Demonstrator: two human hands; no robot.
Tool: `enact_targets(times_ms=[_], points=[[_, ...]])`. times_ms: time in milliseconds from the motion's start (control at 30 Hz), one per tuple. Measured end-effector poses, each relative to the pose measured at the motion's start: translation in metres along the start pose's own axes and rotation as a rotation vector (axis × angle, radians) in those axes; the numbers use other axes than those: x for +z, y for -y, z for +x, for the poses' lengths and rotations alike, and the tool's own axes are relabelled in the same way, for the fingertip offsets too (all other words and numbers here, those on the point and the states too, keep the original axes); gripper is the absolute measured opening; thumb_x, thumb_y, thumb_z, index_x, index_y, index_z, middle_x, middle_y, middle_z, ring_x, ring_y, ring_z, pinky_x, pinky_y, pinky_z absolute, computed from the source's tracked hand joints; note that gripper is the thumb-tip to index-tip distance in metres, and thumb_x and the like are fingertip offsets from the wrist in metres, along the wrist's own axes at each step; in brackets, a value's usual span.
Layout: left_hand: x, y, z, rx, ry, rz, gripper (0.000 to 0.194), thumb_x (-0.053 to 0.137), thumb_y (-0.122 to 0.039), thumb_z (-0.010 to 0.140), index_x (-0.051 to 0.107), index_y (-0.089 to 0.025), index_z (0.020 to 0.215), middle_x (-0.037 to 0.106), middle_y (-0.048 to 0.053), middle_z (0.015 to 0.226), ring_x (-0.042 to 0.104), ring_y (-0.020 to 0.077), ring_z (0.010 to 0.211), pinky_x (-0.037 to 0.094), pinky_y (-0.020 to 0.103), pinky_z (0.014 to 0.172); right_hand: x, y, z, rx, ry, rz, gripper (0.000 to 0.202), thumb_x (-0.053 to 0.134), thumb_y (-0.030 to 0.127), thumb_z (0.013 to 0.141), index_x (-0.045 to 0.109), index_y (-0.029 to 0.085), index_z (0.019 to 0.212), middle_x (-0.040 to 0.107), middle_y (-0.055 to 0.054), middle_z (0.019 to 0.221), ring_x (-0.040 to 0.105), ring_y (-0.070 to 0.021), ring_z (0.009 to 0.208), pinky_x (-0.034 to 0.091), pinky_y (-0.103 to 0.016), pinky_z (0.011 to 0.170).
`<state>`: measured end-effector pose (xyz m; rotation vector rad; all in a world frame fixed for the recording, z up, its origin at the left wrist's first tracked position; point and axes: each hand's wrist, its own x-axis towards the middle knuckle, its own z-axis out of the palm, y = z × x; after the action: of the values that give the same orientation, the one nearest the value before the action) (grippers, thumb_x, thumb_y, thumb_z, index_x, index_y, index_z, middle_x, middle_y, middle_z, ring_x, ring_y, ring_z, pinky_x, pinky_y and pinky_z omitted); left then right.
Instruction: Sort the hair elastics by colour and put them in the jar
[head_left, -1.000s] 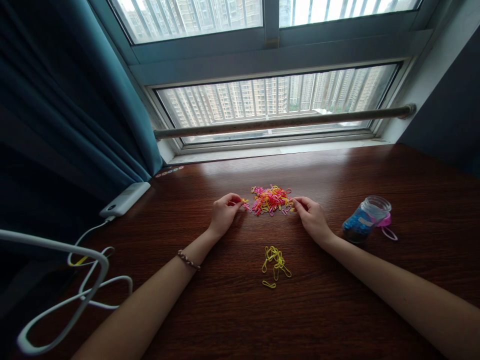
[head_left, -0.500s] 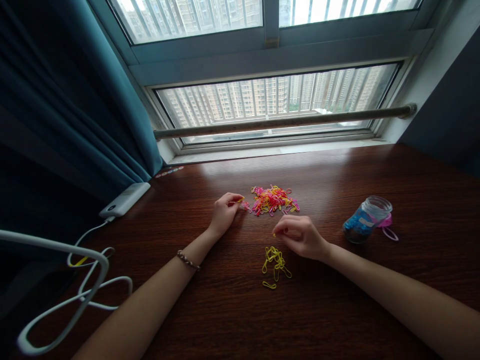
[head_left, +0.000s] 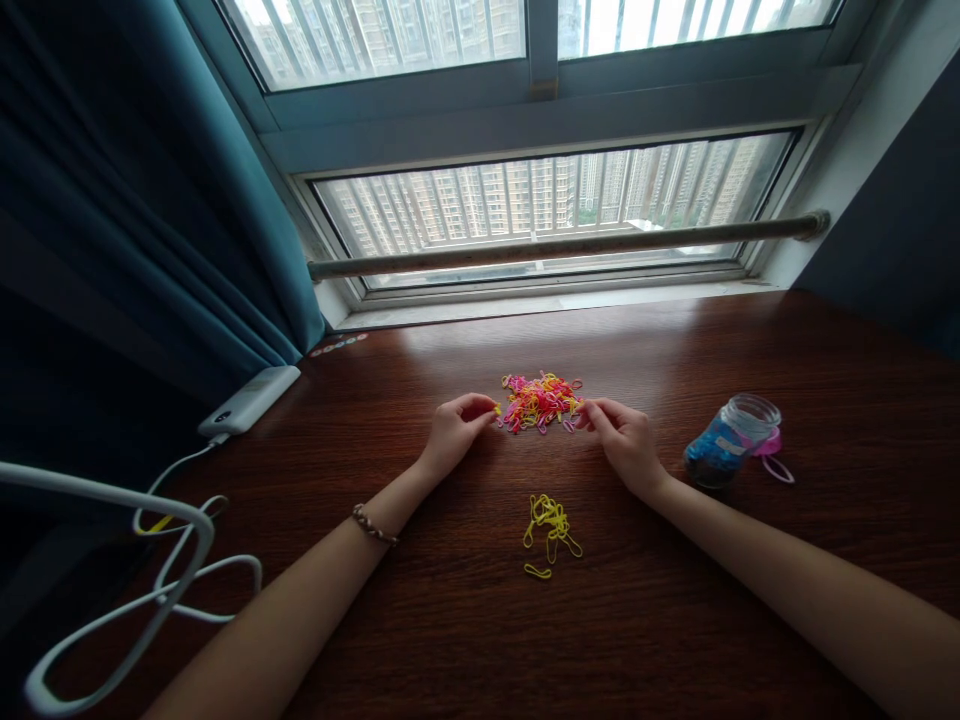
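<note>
A mixed pile of pink, red, orange and yellow bands lies on the brown wooden table. At its left edge, my left hand pinches a small yellow band between thumb and fingertips. My right hand has its fingers pressed together at the pile's right edge; what they hold, if anything, is too small to name. Nearer to me, between my forearms, a small group of yellow bands sits with one band lying slightly apart.
To the right, a tilted glass jar with blue contents leans by a pink object. On the left are a white power bank, white cables and a blue curtain. A window stands behind.
My right hand has moved away from me, from above the yellow group to the mixed pile's right edge. My left hand has shifted slightly right, still pinching yellow.
</note>
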<state>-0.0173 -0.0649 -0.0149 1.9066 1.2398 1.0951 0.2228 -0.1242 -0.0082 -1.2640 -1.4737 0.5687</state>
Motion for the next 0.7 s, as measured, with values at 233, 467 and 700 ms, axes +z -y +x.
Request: enact_targets(times_ms=[233,467,700], points=[[0.016,-0.06,-0.033,0.217,0.831,-0.135,0.018,0.059,-0.025,0.077,0.067,-0.011,0.086,0.067,0.008,0.079,0.061,0.0128,0.068,0.048,0.02,0.062,0.001,-0.016,0.006,0.02,0.001,-0.125,0.025,0.045,0.03,0.083,0.065,0.019,0.092,0.068,-0.004,0.078,0.058,-0.0181,0.071,0.044,-0.029,0.067],[0.018,-0.076,-0.04,0.514,0.784,0.021,0.018,0.052,-0.023,0.082,0.068,-0.017,0.088,0.066,0.008,0.087,0.058,0.0154,0.08,0.045,0.027,0.078,0.008,-0.016,0.0,-0.269,0.211,-0.371,0.027,0.044,0.021,0.084,0.065,0.025,0.101,0.063,-0.004,0.104,0.045,-0.0218,0.098,0.036,-0.037,0.087],[0.013,-0.034,-0.021,0.571,0.337,0.559,0.026,0.044,-0.022,0.085,0.059,-0.023,0.106,0.058,0.006,0.115,0.041,0.0233,0.116,0.027,0.044,0.099,0.012,-0.021,-0.002,-0.285,0.254,-0.495,0.028,0.041,0.025,0.086,0.064,0.024,0.102,0.061,-0.005,0.107,0.043,-0.0242,0.099,0.035,-0.041,0.088]])
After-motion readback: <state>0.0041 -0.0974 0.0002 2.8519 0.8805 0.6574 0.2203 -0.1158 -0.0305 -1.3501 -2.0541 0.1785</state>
